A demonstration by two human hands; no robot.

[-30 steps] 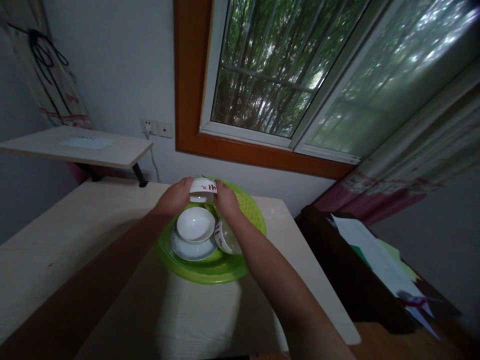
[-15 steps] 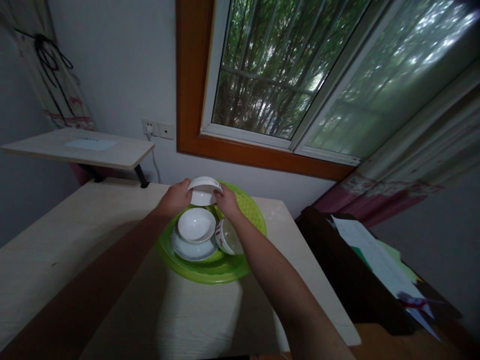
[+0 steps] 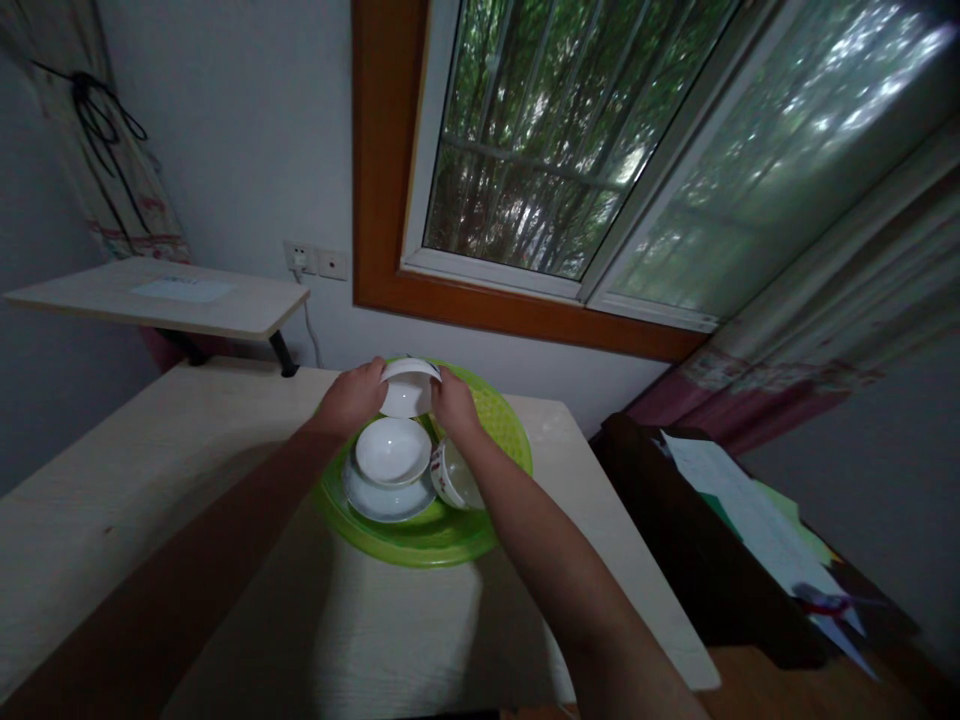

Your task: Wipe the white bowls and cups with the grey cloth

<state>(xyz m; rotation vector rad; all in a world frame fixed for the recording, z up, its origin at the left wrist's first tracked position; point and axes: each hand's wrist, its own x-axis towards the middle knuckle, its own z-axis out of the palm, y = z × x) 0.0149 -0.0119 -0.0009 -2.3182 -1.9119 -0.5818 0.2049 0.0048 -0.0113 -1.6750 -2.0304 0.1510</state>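
Head view: left hand (image 3: 354, 394) and right hand (image 3: 454, 402) grip tilted bowl (image 3: 406, 396); sheet lettering (image 3: 181, 282) illegible.

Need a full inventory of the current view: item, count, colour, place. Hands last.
Held bowl: 1, white, tilted between both hands
Small bowl: 1, white, upright on the plate
Plate: 1, whitish, in the tray
Patterned bowl: 1, white with red marks, tilted, beside the plate
Tray: 1, green, on the table
Table: 1, pale wood
Shelf: 1, pale top, dark legs, left
Sheet: 1, pale, on the shelf
Sockets: 2, white, wall
Window: 1, brown surround, ahead
Curtains: 2, pale and pink, both sides
Cabinet: 1, dark, right
Papers: several, white and green, on the cabinet
Left hand: 1, on the held bowl
Right hand: 1, same bowl
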